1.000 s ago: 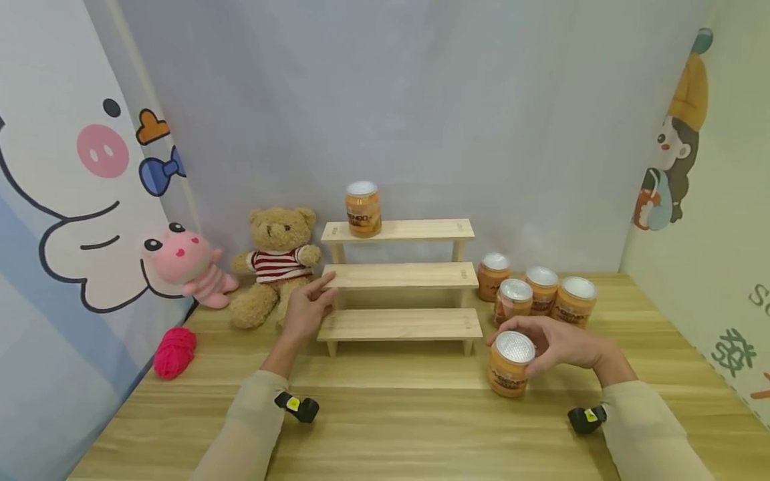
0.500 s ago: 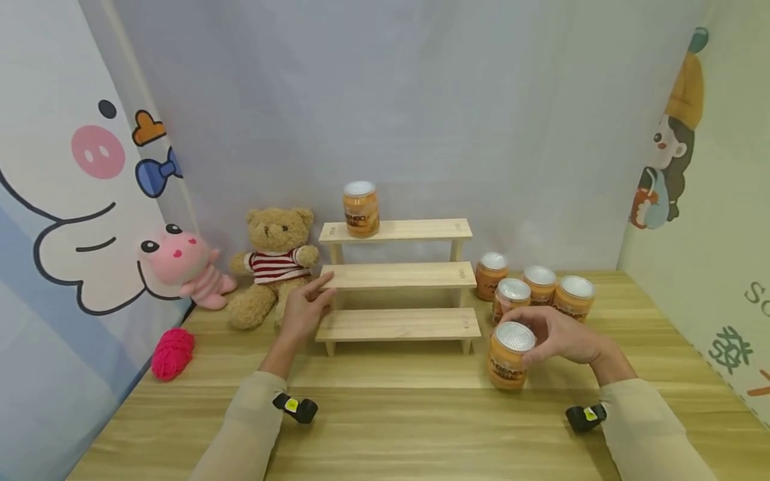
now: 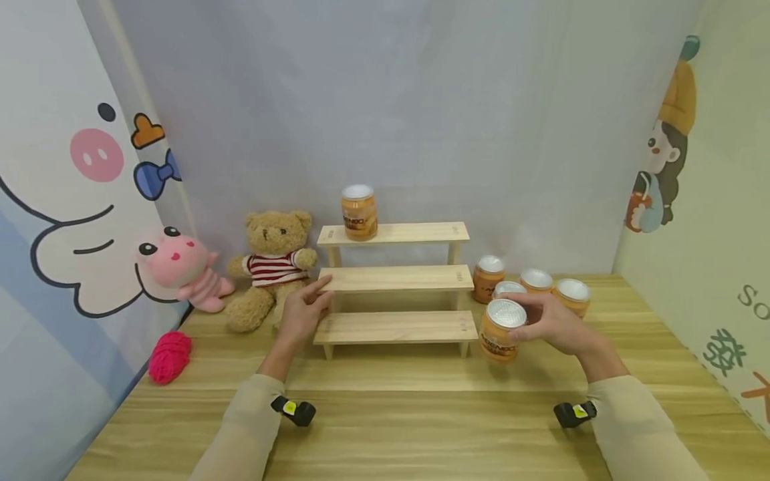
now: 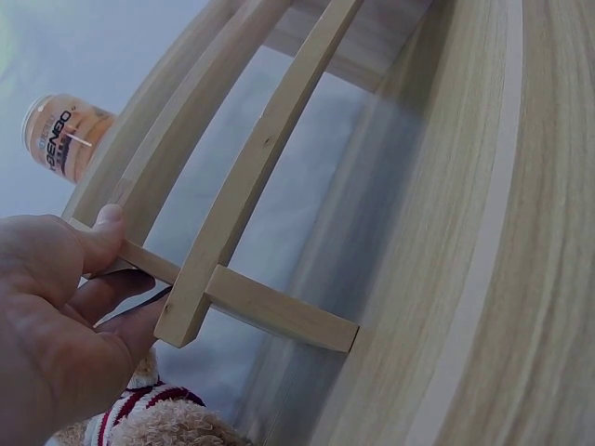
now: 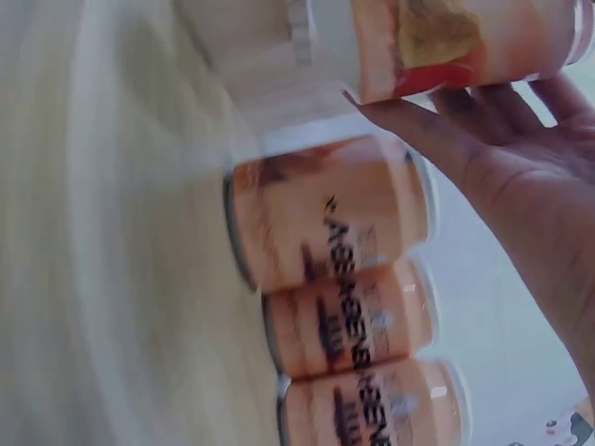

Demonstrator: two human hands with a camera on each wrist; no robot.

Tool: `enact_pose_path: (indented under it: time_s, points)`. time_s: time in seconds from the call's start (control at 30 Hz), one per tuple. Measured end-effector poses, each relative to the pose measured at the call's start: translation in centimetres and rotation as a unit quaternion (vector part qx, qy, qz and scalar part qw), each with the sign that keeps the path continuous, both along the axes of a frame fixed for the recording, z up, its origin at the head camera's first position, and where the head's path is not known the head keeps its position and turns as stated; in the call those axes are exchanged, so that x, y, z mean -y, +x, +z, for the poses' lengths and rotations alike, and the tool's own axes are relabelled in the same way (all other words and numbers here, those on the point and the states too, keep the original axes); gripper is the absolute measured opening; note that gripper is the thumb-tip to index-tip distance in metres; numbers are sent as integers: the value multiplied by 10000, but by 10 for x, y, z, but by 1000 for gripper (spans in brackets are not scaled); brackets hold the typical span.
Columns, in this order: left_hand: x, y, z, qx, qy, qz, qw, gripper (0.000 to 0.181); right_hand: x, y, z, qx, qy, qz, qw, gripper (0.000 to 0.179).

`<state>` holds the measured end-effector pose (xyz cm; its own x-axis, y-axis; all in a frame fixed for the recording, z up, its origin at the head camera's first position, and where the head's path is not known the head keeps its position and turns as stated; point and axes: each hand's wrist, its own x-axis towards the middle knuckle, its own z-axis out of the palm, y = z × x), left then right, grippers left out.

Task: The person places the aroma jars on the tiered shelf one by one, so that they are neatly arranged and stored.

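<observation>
My right hand (image 3: 559, 326) grips an orange can (image 3: 499, 342) with a silver lid, thumb and fingers round its side. In the head view the can is slightly tilted, just right of the lowest step of a three-step wooden display rack (image 3: 394, 327). My left hand (image 3: 299, 312) holds the left end of the rack's middle step; in the left wrist view the thumb (image 4: 109, 226) presses against the wood and the other fingers reach behind it. A matching can (image 3: 359, 217) stands upright at the left of the top step.
Several more orange cans (image 3: 488, 280) stand grouped right of the rack, close behind my right hand. Left of the rack sit a teddy bear (image 3: 273, 267) in a striped shirt and a pink plush toy (image 3: 192, 270). A pink yarn ball (image 3: 170, 357) lies at the table's left edge.
My right hand has raised the can from near the tabletop and moved it a little left, toward the rack. The left hand stays on the middle step.
</observation>
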<state>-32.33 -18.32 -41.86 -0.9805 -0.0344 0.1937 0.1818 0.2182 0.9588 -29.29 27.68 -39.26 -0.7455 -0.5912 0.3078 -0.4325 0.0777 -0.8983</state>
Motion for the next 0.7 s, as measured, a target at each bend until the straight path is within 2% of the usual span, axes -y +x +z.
enact_pose_path:
  time_s: [0.13, 0.17, 0.33, 0.47, 0.7]
  points:
    - [0, 0, 0, -33, -56, 7, 10000, 43, 11, -5, 8, -125, 71, -282, 9995, 59]
    - [1, -4, -4, -40, -43, 40, 10000, 43, 14, -6, 11, -96, 110, -338, 9993, 59]
    - [3, -2, -6, -47, -48, 49, 10000, 44, 35, -11, 29, 51, 108, -548, 9984, 65]
    - [3, -1, -5, -98, -46, -15, 9999, 44, 55, -15, 46, 247, -58, -853, 9960, 67]
    - [2, -2, -4, -114, -34, 16, 9999, 43, 88, -34, 73, 365, -528, -1424, 9877, 64]
